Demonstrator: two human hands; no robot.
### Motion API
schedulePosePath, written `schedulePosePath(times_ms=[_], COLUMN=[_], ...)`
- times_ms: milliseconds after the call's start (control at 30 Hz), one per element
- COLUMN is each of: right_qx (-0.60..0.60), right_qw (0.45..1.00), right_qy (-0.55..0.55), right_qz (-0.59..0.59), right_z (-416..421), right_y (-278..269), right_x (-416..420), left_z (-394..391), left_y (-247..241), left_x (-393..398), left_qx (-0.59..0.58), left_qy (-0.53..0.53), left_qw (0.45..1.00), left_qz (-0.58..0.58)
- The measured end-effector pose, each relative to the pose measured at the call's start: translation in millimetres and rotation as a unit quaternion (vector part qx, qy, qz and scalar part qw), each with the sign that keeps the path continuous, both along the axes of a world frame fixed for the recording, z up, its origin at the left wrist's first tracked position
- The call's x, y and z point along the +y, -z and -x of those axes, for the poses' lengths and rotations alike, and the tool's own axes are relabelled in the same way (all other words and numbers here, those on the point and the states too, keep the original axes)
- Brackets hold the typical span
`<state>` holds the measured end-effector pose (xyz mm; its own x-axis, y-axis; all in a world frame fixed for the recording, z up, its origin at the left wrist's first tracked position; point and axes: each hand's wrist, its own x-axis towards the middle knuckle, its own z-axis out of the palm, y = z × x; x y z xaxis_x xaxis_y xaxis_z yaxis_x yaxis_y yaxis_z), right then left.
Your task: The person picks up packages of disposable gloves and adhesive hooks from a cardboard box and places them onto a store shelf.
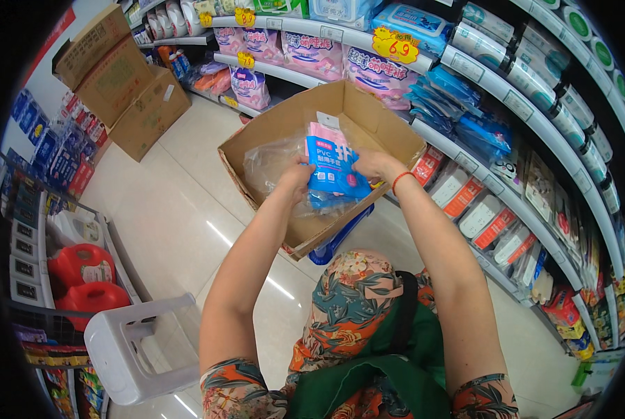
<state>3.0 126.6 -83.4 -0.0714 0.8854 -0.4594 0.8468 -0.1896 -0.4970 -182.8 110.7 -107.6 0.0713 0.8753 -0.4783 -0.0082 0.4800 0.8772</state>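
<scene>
Both hands are over an open cardboard box (391, 118) in front of me. A blue-and-pink pack of PVC gloves (327, 166) is held between them. My left hand (295, 177) grips its left edge, and my right hand (373, 164) has the right edge. Clear plastic film (270, 165) lies crumpled in the box, left of the pack. Below the pack, more blue packaging (325, 200) shows, mostly covered. Beneath the box's near side, part of a blue plastic object (338, 241) is visible; the rest is hidden.
Shelving with pink packs (312, 55), blue bags (443, 99) and power strips (480, 217) curves along the right. A grey plastic stool (113, 351) stands at lower left, near red detergent jugs (90, 293). Stacked cardboard cartons (145, 112) are at upper left.
</scene>
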Motion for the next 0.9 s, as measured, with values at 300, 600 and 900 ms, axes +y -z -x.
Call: schedulePosePath(times_ms=[300, 600, 900], right_qx=[0.290, 0.626, 0.646], right_qw=[0.938, 0.743, 0.676], right_qy=[0.178, 0.154, 0.149], right_qz=[-0.070, -0.179, -0.321], right_z=[-10, -23, -56], right_y=[-17, -94, -130], right_x=[-3, -59, -125], left_z=[20, 12, -42], left_y=[-46, -115, -149], left_x=[-14, -51, -91], left_qx=[-0.171, -0.239, -0.273], left_qy=[0.043, 0.061, 0.044], left_qw=[0.966, 0.925, 0.908], left_qz=[-0.189, -0.288, -0.313])
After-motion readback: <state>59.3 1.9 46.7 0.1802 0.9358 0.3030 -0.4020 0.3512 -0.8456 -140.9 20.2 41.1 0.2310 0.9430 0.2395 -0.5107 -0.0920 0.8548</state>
